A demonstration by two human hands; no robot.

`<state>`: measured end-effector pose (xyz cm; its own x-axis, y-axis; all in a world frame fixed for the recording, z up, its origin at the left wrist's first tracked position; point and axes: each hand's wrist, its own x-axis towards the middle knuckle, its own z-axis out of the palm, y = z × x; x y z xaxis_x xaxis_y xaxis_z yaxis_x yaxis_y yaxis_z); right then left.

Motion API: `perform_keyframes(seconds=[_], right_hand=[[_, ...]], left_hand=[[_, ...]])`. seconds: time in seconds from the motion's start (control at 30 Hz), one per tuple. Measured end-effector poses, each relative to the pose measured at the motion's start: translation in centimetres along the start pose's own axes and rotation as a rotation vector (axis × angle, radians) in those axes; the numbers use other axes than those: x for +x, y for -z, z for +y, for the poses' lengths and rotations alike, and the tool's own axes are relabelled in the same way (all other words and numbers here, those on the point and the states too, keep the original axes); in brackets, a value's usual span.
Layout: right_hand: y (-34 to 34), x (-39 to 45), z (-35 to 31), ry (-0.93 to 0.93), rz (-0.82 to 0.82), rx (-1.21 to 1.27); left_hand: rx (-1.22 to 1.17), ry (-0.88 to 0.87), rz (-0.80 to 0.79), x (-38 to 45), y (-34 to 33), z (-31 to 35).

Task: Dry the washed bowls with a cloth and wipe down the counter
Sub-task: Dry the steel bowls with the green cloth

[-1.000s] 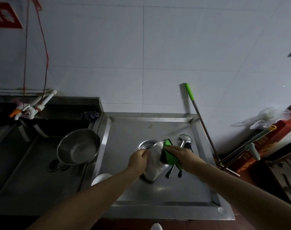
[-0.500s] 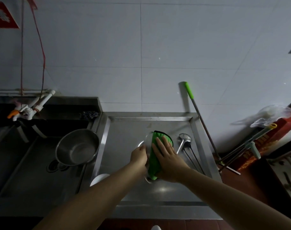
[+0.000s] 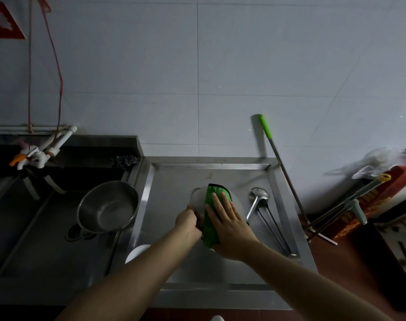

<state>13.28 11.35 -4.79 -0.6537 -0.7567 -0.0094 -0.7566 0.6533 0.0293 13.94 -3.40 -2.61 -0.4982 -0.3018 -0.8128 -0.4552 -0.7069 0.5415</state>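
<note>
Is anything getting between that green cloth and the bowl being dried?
Nothing visible does. The right hand presses the green cloth flat against the bowl with straight fingers, while the left hand grips the bowl's rim. The ladle lies apart, to the right on the counter.

Bowl mid tabletop, cloth on it. Left hand at bowl's left rim, right hand on cloth. Ladle + prob. tongs to the right. Pot in sink, left of tabletop.
</note>
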Motion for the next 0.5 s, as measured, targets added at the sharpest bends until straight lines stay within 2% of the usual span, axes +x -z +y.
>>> perform_keyframes(seconds=[0.17, 0.3, 0.5], right_hand=[[-1.5, -1.4, 0.0, 0.028, 0.04, -0.046], [-1.7, -1.4, 0.2, -0.008, 0.093, -0.071], [-1.3, -0.5, 0.2, 0.093, 0.389, -0.094]], left_hand=[[-0.084, 0.063, 0.028, 1.4, 0.9, 0.9], [-0.142, 0.091, -0.063, 1.3, 1.1, 1.0], [-0.088, 0.181, -0.15, 2.2, 1.8, 1.5]])
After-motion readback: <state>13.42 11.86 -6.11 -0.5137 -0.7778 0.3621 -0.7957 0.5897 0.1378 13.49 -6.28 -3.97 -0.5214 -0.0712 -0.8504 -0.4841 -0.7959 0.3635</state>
